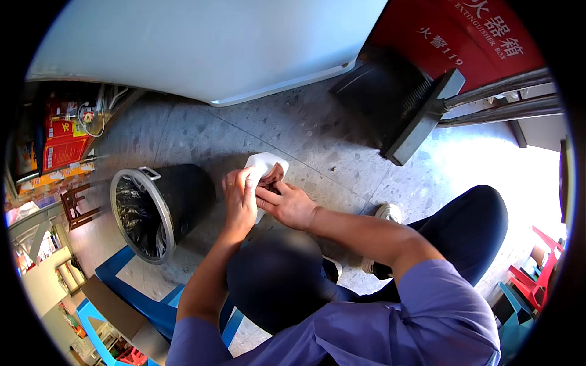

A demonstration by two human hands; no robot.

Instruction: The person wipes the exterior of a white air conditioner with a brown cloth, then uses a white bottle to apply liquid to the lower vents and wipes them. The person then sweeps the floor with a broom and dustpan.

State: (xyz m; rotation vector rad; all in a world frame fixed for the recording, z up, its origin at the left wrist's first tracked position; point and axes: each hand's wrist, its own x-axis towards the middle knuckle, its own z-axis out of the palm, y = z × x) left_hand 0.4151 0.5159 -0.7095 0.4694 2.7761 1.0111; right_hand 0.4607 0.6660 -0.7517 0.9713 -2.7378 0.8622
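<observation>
Over the floor in front of my knees, my left hand (239,194) grips the side of a white plastic-looking container (263,161) with rounded corners. A ring shows on one of its fingers. My right hand (291,205) reaches across from the right, its fingers bent onto a crumpled reddish-brown cloth (275,174) that lies against the white container. Both hands cover much of the container, and the right fingertips are partly hidden. A black waste bin (190,196) lined with a dark bag stands just left of my left hand.
Beyond my hands runs a white cabinet-like panel (206,45). A broom (423,121) and black dustpan (366,98) stand by a red fire extinguisher box (453,41). A blue plastic stool (132,270) and a cardboard piece (119,311) are at lower left. Grey tiles (297,114) form the floor.
</observation>
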